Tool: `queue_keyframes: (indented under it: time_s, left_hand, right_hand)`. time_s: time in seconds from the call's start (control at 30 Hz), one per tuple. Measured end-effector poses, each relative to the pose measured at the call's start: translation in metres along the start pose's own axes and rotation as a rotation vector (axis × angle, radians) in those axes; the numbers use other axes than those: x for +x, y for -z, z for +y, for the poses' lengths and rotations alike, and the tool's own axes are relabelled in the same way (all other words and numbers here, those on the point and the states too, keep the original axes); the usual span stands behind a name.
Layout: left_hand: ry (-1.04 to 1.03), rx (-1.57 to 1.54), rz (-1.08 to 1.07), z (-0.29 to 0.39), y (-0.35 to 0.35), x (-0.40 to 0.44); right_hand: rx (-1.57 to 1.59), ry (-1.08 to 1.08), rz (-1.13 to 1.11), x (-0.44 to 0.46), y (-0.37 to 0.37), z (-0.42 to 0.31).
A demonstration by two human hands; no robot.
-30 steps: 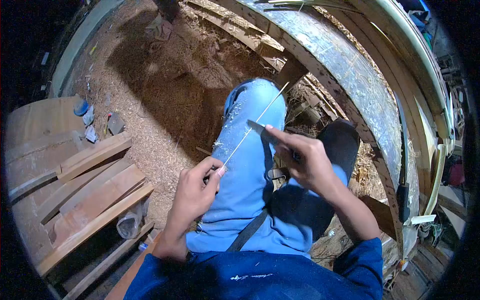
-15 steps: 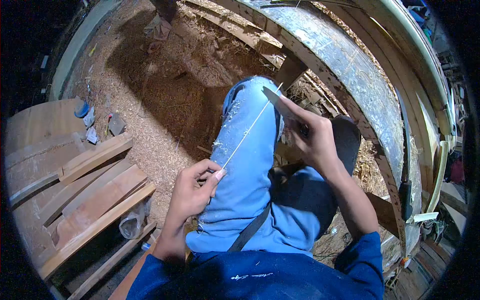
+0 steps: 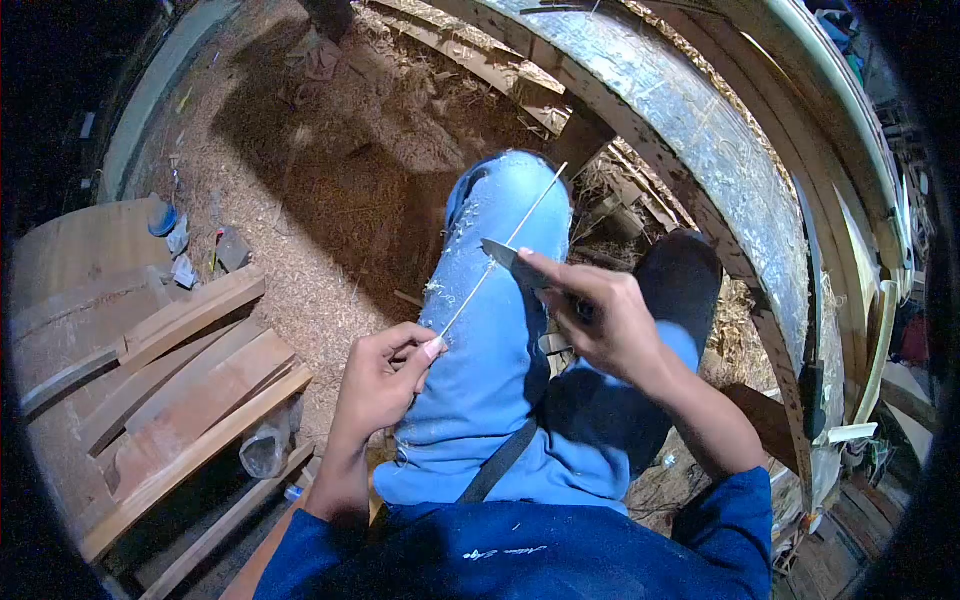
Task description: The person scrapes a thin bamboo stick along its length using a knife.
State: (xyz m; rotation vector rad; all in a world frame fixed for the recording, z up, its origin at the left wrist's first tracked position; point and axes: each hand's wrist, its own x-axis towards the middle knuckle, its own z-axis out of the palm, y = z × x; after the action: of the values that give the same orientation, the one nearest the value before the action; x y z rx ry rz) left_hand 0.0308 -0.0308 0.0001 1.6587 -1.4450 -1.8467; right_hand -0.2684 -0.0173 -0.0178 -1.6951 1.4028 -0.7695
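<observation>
My left hand (image 3: 385,375) pinches the near end of a thin pale wooden stick (image 3: 463,307), which slants up and away across my thigh in light blue trousers (image 3: 480,370). Wrapped round the handle of a knife (image 3: 508,258), my right hand (image 3: 605,315) has its index finger stretched along the back of the blade. The blade lies across the stick around the middle of its length. Small curled shavings (image 3: 437,292) cling to the trouser cloth. Most of the knife handle is hidden in my fingers.
Wooden boards and strips (image 3: 200,400) are stacked at the left, with a clear plastic cup (image 3: 264,452) among them. Wood shavings cover the ground (image 3: 310,290). A large curved metal-faced bench edge (image 3: 690,110) arcs round on the right, with long strips (image 3: 875,350) beyond it.
My right hand has drawn the knife down the stick towards me, from near its far end to about the middle. My left hand keeps its pinch, almost unmoved.
</observation>
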Motion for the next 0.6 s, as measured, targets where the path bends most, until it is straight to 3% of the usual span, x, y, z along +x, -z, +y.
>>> queue_keyframes:
  time_s: [0.13, 0.23, 0.3, 0.4, 0.43, 0.53, 0.6]
  left_hand:
    - [-0.022, 0.006, 0.009, 0.004, -0.003, 0.001]
    - [-0.055, 0.012, 0.028, 0.001, -0.005, 0.002]
    - [-0.072, 0.014, 0.029, -0.002, -0.005, 0.004]
    - [-0.055, 0.022, 0.031, 0.0, -0.004, 0.002]
    - [-0.024, 0.036, 0.028, 0.002, -0.004, 0.001]
    - [-0.049, 0.039, 0.021, -0.003, -0.003, 0.003]
    - [-0.06, 0.047, 0.018, -0.004, -0.002, 0.005]
  right_hand:
    - [-0.046, -0.041, 0.24, 0.012, 0.005, 0.013]
    - [-0.011, 0.015, -0.062, -0.007, -0.01, -0.009]
    - [-0.011, 0.046, -0.011, -0.009, -0.018, -0.006]
    - [-0.036, -0.047, 0.255, 0.005, -0.001, 0.009]
    - [-0.036, -0.043, 0.251, 0.003, -0.002, 0.007]
    - [-0.048, 0.012, -0.069, -0.016, -0.018, -0.01]
    - [-0.013, -0.028, -0.032, -0.015, -0.014, -0.014]
